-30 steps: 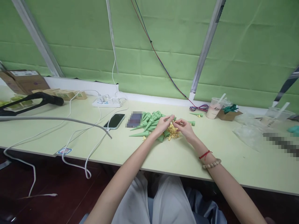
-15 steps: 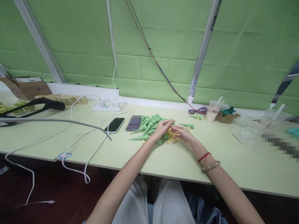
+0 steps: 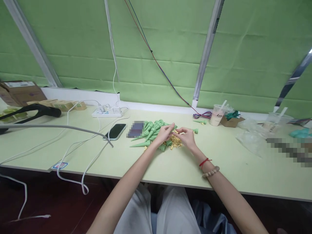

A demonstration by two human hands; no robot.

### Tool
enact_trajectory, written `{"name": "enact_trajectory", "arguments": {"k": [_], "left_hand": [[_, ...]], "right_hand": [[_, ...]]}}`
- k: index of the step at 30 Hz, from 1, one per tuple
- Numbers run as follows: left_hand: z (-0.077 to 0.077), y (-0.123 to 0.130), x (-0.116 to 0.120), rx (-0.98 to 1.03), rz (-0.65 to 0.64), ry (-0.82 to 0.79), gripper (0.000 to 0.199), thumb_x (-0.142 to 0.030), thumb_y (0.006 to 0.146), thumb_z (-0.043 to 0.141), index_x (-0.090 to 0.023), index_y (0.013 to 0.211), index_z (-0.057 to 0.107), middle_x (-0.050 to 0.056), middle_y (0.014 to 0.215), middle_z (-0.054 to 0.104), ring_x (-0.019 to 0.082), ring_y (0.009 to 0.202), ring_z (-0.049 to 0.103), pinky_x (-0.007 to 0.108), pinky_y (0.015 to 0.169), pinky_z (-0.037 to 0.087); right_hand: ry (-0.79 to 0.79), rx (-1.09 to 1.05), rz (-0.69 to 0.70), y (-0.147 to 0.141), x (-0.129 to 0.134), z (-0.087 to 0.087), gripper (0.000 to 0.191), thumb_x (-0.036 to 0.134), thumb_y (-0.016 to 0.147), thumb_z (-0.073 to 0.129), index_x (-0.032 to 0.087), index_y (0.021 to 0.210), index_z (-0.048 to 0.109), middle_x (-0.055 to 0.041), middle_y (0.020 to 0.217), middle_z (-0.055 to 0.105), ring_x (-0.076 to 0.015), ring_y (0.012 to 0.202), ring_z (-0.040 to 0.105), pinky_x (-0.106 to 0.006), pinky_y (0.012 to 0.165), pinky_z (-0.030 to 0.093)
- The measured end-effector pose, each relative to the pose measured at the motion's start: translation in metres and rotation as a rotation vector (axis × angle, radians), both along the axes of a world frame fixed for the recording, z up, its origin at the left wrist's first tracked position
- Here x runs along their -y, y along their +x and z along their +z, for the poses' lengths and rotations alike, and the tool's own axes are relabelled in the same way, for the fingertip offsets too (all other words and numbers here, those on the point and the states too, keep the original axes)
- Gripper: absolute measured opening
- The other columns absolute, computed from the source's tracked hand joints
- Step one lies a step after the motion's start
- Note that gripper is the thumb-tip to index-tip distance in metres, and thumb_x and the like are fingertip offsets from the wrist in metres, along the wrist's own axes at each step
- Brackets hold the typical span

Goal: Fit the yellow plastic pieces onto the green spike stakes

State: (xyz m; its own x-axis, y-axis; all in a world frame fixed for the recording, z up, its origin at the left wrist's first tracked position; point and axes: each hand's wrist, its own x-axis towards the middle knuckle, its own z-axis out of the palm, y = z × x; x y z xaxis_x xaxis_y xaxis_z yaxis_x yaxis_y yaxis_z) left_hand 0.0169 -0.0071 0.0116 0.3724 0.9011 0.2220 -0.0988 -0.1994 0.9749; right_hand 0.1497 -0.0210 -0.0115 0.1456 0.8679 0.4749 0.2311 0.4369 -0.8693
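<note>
Over a pile of green plastic spikes (image 3: 154, 127), my left hand (image 3: 164, 134) has its fingers closed, the thumb tip pointing up and to the right. My right hand (image 3: 187, 137) meets it from the right, thumb and forefinger pinched at the left fingertips. Whatever small thing lies between the fingers is too hidden to name. Just under both hands are many small yellow plastic pieces (image 3: 175, 143). One long green spike (image 3: 139, 144) points left at the near side of the pile. Behind my right hand the end of another spike (image 3: 196, 131) shows.
A phone (image 3: 116, 132) lies left of the pile, with white cables and a power strip (image 3: 107, 112) beyond. At the back right stand a drink cup (image 3: 216, 116), a small cardboard box (image 3: 232, 121) and a clear plastic bag (image 3: 251, 139). A lone spike (image 3: 199, 121) lies near coiled wires (image 3: 202, 115).
My right hand has drawn its fingers into a pinch against the left fingertips. My left fingers have curled closer together. The view has shifted slightly to the right.
</note>
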Motion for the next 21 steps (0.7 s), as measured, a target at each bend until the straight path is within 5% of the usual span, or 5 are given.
{"name": "enact_trajectory", "arguments": {"k": [5,11,15,18,21], "left_hand": [[-0.005,0.003,0.0,-0.023,0.014,-0.019,0.05,-0.065,0.07,0.048,-0.017,0.06,0.04,-0.009,0.042,0.023,0.001,0.032,0.017,0.018,0.032,0.009],[-0.002,0.002,0.003,0.027,0.04,0.005,0.048,-0.062,0.071,0.049,-0.016,0.063,0.045,-0.009,0.041,0.024,0.001,0.031,0.017,0.018,0.033,0.01],[0.003,0.001,0.006,0.016,-0.004,0.048,0.048,-0.062,0.07,0.051,-0.014,0.067,0.051,-0.009,0.042,0.02,0.002,0.035,0.015,0.02,0.037,0.009],[0.001,0.002,0.005,0.002,-0.014,0.09,0.046,-0.06,0.07,0.052,-0.014,0.064,0.05,-0.009,0.045,0.02,0.002,0.038,0.016,0.021,0.039,0.01],[-0.007,0.005,0.001,-0.004,0.036,0.108,0.047,-0.06,0.072,0.05,-0.016,0.057,0.041,-0.008,0.046,0.021,0.003,0.04,0.017,0.021,0.041,0.011]], "right_hand": [[0.149,0.194,-0.002,0.007,0.003,0.003,0.024,0.041,0.064,0.066,0.019,0.06,0.056,-0.0035,0.067,0.058,-0.0174,0.067,0.056,-0.03,0.055,0.05],[-0.382,-0.186,0.298,0.011,0.004,0.008,0.037,0.052,0.066,0.063,0.017,0.075,0.062,-0.0051,0.073,0.06,-0.0144,0.06,0.057,-0.028,0.051,0.053],[-0.517,-0.301,0.513,0.014,0.005,0.009,0.03,0.045,0.063,0.069,0.017,0.072,0.063,-0.0021,0.068,0.06,-0.0112,0.06,0.058,-0.025,0.059,0.054],[-0.425,-0.263,0.47,0.013,0.005,0.008,0.03,0.043,0.059,0.072,0.018,0.069,0.061,0.0019,0.063,0.056,-0.0097,0.059,0.056,-0.026,0.062,0.053],[-0.239,-0.1,0.267,0.009,0.008,0.005,0.03,0.044,0.06,0.07,0.017,0.062,0.057,0.0013,0.06,0.055,-0.011,0.056,0.053,-0.028,0.058,0.051]]}}
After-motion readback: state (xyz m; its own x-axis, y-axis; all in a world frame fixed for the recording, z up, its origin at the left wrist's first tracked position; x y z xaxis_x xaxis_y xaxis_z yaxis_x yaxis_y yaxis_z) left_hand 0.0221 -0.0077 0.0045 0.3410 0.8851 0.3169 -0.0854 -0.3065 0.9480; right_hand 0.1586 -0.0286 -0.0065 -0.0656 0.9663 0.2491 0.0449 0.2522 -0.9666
